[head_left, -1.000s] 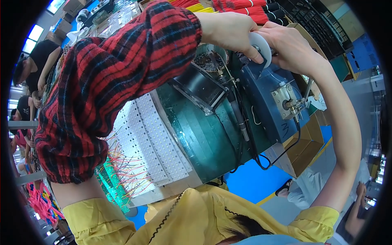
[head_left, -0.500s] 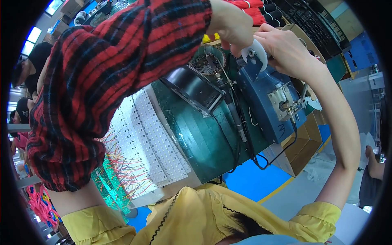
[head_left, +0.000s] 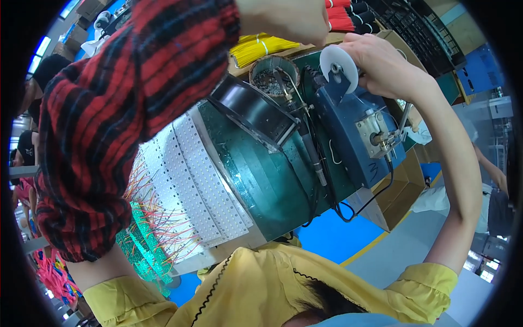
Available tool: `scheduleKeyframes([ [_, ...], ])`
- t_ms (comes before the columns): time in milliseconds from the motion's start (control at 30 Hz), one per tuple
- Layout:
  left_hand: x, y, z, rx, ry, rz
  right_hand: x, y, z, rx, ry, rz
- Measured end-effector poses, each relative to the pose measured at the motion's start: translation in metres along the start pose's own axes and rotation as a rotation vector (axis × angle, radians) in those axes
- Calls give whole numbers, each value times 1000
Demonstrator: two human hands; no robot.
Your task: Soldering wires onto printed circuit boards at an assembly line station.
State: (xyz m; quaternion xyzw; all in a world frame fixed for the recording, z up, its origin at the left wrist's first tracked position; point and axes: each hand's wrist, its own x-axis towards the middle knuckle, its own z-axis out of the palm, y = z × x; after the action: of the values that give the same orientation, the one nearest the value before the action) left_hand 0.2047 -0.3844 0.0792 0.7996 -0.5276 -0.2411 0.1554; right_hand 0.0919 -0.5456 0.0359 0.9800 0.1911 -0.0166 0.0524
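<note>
A white spool (head_left: 339,69) sits on a bracket at the far end of the blue machine box (head_left: 348,133). My right hand (head_left: 378,62) curls against the spool's right side, with its fingers closed at the rim. Beyond the spool and to its left is my left hand (head_left: 297,20), closed and apart from it. The upper picture edge cuts off part of that hand, and what its fingers hold, if anything, is hidden. Left of the box a soldering iron (head_left: 311,150) rests in a metal holder. A metal feed block (head_left: 373,132) is mounted on the box's right side.
A black fan (head_left: 256,111) stands on the green bench mat (head_left: 272,191), beside a round tub of scraps (head_left: 267,82). White LED boards (head_left: 199,191) with red and yellow wires lie at left. Yellow wire bundles (head_left: 264,49) lie behind. A cardboard box (head_left: 400,199) is right.
My left hand has moved up and left, away from the spool, uncovering more of it and the yellow wires. My right hand stays beside the spool.
</note>
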Motion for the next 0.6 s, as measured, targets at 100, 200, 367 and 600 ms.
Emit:
scheduleKeyframes([
  [100,6,-20,23,133,167,136,11,2,-7,14,-56,-74],
  [200,-1,-19,26,88,168,115,6,5,-17,145,-84,-153],
  [367,-22,-5,0,-70,16,-40,23,14,-91,461,-62,248],
  [600,-42,-13,5,-15,173,-61,53,35,29,-267,-143,198],
])
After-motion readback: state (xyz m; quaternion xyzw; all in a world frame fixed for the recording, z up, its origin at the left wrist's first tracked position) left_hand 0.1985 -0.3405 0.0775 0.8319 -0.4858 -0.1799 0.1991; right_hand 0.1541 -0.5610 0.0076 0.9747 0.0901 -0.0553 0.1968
